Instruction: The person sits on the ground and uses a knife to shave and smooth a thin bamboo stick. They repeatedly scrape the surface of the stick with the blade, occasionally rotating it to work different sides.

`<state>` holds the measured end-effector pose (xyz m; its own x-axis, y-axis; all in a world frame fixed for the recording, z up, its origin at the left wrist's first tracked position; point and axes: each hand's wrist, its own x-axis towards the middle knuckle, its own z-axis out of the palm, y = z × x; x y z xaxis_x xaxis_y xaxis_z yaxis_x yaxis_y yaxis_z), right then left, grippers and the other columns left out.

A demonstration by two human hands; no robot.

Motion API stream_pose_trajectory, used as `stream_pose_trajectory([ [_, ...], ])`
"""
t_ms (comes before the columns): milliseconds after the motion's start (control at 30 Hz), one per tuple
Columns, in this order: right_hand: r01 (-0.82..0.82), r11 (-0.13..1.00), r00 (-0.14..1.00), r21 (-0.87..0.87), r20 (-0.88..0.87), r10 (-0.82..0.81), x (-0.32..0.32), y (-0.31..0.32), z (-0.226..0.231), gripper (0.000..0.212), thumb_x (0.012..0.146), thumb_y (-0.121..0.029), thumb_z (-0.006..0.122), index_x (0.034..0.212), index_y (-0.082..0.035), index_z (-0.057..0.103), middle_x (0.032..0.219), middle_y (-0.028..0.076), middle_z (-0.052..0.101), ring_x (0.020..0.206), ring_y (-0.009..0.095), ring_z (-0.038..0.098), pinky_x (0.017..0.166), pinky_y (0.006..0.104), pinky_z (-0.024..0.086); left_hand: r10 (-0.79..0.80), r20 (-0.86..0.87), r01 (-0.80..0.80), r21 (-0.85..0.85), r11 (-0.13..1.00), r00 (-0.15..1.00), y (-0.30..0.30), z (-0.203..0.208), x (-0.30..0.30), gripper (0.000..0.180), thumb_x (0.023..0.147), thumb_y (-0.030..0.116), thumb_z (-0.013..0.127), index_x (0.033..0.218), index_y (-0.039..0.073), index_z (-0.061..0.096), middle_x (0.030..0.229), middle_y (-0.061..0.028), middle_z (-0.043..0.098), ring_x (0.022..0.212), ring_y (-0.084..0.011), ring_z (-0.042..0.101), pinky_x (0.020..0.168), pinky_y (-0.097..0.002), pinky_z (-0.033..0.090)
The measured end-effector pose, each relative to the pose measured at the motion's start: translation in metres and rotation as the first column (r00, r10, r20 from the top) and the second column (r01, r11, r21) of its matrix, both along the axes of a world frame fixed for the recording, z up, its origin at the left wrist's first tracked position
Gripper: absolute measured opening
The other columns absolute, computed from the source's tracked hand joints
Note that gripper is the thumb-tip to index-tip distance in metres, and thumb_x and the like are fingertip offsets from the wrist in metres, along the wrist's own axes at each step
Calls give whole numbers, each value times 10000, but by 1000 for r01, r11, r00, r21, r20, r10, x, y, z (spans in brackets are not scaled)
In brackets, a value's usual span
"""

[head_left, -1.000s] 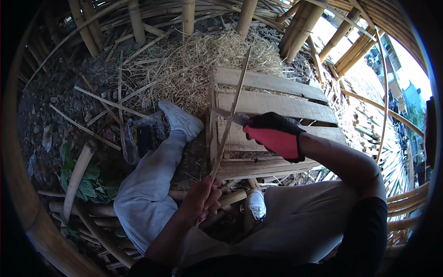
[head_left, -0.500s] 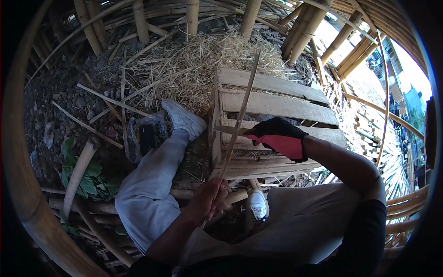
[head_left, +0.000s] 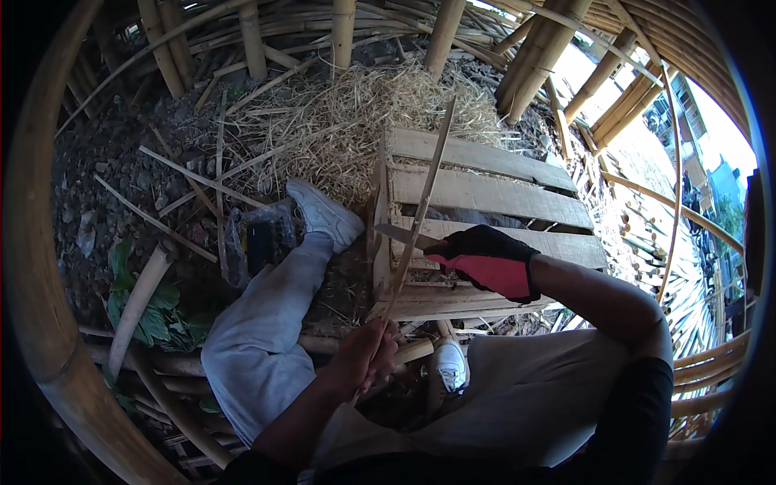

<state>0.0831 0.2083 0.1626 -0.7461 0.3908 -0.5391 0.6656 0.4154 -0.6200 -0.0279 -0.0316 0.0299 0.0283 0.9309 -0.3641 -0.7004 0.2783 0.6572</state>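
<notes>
Reference point: the crate (head_left: 493, 194). The strip (head_left: 435, 170) slants above the crate's left part; its far tip shows past the far edge, and its lower length continues beyond the near side. The bare left hand (head_left: 368, 356) is just off the crate's near side, its fingers curled tightly around the strip. The gloved right hand (head_left: 489, 263) is above the crate, its fingers wrapped on the handle of the knife (head_left: 396, 233). The blade crosses the strip over the crate's left part (whether the edge bears on the strip cannot be told from this angle).

Handling. The strip should be light and springy, yet stiff enough to stand out from one fist. Expect more flex toward the far tip, and splitting along the grain rather than a clean snap. The surface is probably dry and not slippery; the edges may be splintery. Take hold off the crate's near side, well clear of the blade. The knife is presumably light and rigid; grip it by the handle only.

Markings. No brand, label or writing is legible on the strip, knife or crate. Left of the crate, the clear bag (head_left: 236, 250) holds a dark item (head_left: 259, 245); no lettering can be made out.
</notes>
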Motion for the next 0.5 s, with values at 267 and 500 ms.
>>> stream_pose_trajectory([
  [267, -203, 958, 970, 204, -92, 225, 9, 21, -14, 311, 946, -263, 613, 1180, -89, 720, 926, 68, 705, 792, 122, 608, 735, 308, 501, -45, 15, 46, -39, 998, 999, -1, -12, -3, 465, 1050, 589, 401, 982, 137, 488, 518, 57, 374, 325, -67, 328, 387, -228, 346],
  [500, 80, 994, 991, -69, 117, -71, 10, 15, -8, 253, 940, -288, 638, 1019, -65, 729, 746, 15, 611, 657, 92, 531, 614, 290, 449, -66, 26, 68, -64, 996, 997, 1, -16, 1, 484, 998, 660, 458, 941, 180, 441, 509, 62, 354, 340, -63, 308, 385, -233, 302],
])
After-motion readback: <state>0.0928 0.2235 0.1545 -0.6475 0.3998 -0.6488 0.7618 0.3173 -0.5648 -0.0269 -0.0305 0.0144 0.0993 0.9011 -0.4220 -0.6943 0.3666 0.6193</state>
